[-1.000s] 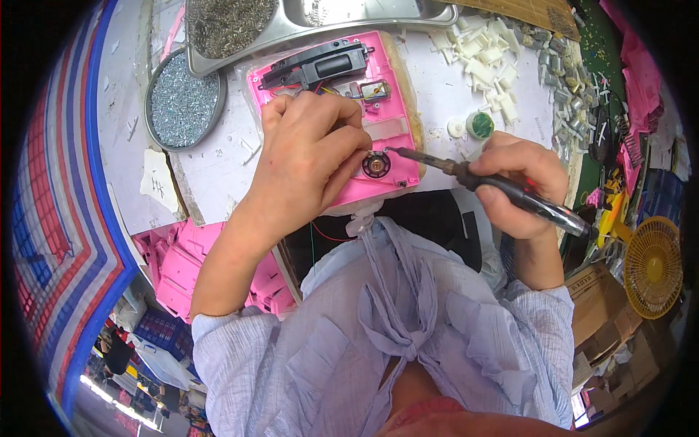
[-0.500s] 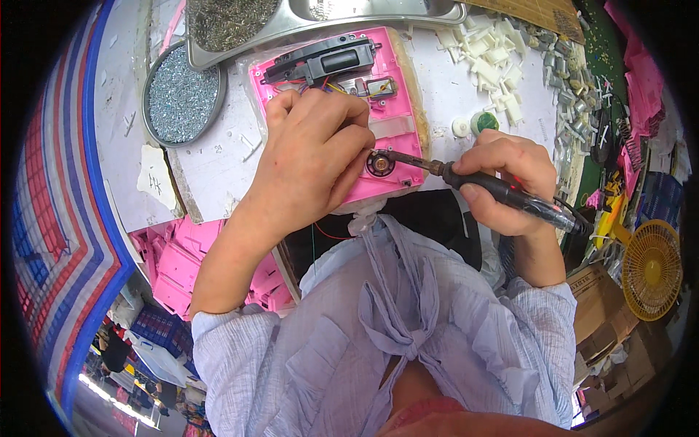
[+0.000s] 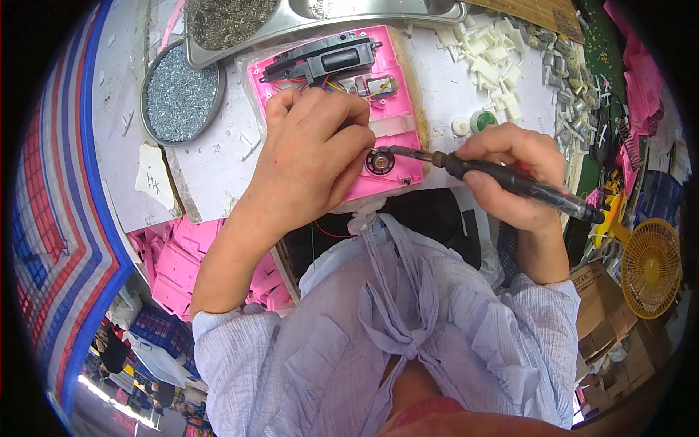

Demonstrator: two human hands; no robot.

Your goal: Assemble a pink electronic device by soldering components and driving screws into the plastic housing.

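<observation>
My right hand [image 3: 520, 171] grips a black-handled soldering iron [image 3: 517, 188]. Its tip points left and meets the upper rim of a small round speaker [image 3: 380, 162], or hovers just over it; which one I cannot tell. The speaker sits near the front of a pink plastic housing [image 3: 397, 109]. Over the housing's left side lies my left hand [image 3: 306, 149], thumb and fingers pinched together beside the iron's tip. Whatever they pinch is hidden. A black plastic mechanism [image 3: 335, 64] and a small metal motor [image 3: 381, 87] with thin wires fill the housing's far end.
A round dish of small silvery screws [image 3: 182, 95] stands at left, below a metal tray [image 3: 291, 36] holding small metal parts. White plastic pieces [image 3: 495, 65], a green-topped container [image 3: 482, 120] and metal motors [image 3: 571, 95] lie at right. Pink parts [image 3: 182, 266] are piled lower left.
My right hand and the soldering iron have shifted slightly to the right, with the tip still at the speaker's upper rim. The left hand stays in place.
</observation>
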